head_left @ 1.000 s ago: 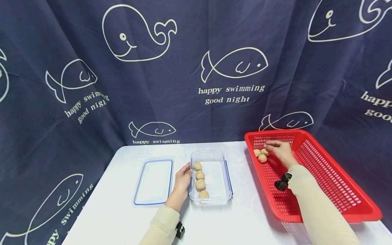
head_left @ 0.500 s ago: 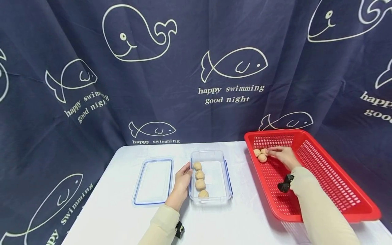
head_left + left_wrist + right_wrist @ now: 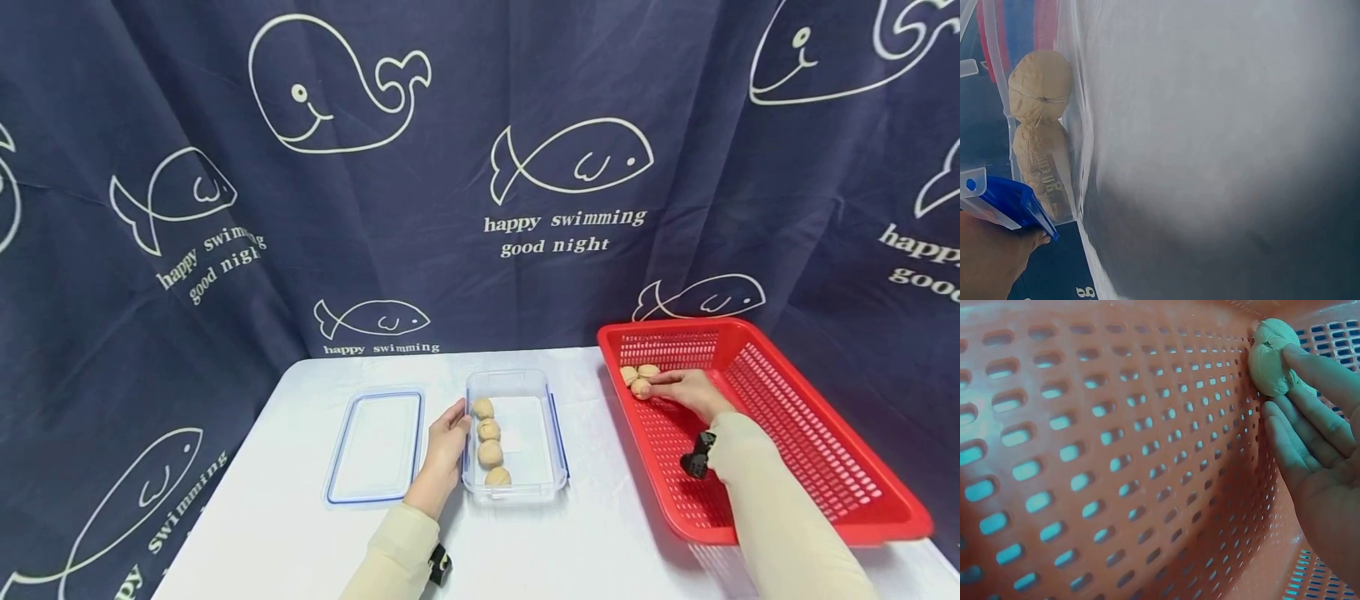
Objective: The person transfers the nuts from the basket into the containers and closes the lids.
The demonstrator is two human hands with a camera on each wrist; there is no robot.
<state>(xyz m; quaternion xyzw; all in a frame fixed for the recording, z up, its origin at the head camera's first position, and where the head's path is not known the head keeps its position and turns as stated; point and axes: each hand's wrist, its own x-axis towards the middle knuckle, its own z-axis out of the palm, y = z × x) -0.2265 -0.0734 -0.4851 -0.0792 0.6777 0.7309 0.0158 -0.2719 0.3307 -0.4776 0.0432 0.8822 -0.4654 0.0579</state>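
My left hand (image 3: 446, 443) holds the left side of a clear plastic food container (image 3: 527, 433). In the left wrist view it is beside the container's blue locking flap (image 3: 1016, 201). Several walnuts (image 3: 490, 452) stand in a row along the container's left wall. My right hand (image 3: 692, 392) reaches into a red plastic basket (image 3: 798, 408) and pinches a walnut (image 3: 640, 389) between thumb and fingers. Two more walnuts (image 3: 648, 372) lie right behind it, at the basket's left wall. The right wrist view has the thumb on the pinched walnut (image 3: 1267, 365).
A clear lid (image 3: 377, 447) with a blue seal lies flat left of the container. White table (image 3: 592, 542) shows between container and basket. A dark blue curtain (image 3: 465, 292) with white fish and whale drawings hangs behind and at both sides.
My right hand has come down from above the rear walnuts and shifted toward the nearest one, now taken between thumb and fingers. The left hand and the container have stayed put.
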